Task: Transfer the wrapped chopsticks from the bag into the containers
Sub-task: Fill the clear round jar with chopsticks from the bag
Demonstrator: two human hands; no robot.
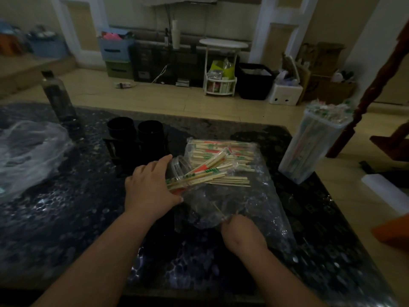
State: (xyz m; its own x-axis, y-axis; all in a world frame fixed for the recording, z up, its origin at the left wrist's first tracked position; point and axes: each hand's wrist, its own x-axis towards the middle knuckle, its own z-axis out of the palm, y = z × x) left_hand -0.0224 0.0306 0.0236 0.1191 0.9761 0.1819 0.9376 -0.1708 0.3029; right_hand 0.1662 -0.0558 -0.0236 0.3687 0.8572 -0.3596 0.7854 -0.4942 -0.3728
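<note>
A clear plastic bag (247,209) lies on the dark table (66,218) with wrapped chopsticks (223,151) piled at its far end. My left hand (150,187) grips a clear round jar (180,173) tilted on its side, with several wrapped chopsticks (205,171) sticking out of its mouth. My right hand (241,231) pinches the near edge of the bag, and a thin stick shows just above its fingers. A tall clear container (309,149) full of wrapped chopsticks stands at the table's right edge.
Two black cups (137,131) in a black rack stand behind the jar. A dark bottle (57,96) stands at the far left, with crumpled clear plastic (28,151) below it. The floor and stacked boxes lie beyond the table.
</note>
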